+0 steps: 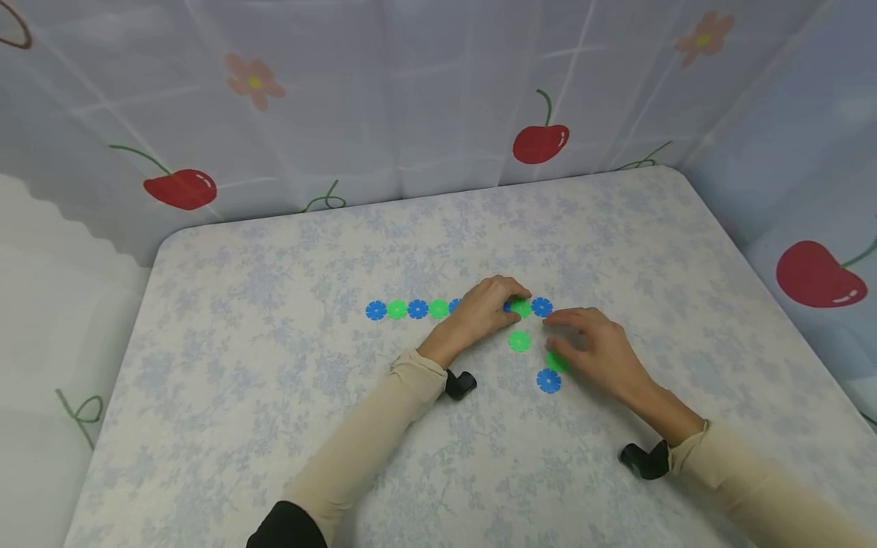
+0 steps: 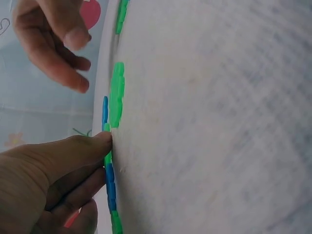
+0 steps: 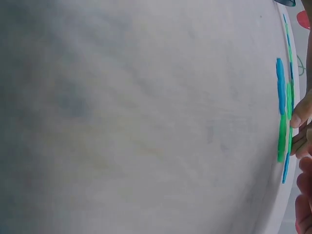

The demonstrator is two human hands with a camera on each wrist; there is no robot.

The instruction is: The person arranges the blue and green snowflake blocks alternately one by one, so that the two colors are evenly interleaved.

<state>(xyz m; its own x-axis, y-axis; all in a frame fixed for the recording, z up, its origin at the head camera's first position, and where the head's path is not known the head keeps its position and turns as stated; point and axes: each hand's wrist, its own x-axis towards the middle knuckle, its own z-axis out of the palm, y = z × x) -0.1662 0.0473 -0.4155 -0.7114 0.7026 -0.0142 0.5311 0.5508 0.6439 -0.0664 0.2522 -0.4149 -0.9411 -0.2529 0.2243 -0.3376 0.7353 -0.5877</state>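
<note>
A straight row of alternating blue and green flower-shaped discs lies on the table. My left hand (image 1: 479, 310) covers part of this row. Its thumb and fingers pinch a green flower-shaped disc (image 1: 522, 307) by the edges, just left of the blue end disc (image 1: 542, 307). Close to that end is my right hand (image 1: 603, 356), thumb and fingers apart and loosely bent. Nothing shows between them in the left wrist view. Below the row lies a single green disc (image 1: 519, 341). Another green disc (image 1: 556, 362), partly hidden by the right hand, lies against a blue disc (image 1: 549, 381).
The row's left end is a blue disc (image 1: 376, 310). A pale floral cloth covers the table (image 1: 274, 396). Behind it hangs a curtain (image 1: 384, 106) with cherry and flower prints. Black wrist devices sit at both cuffs.
</note>
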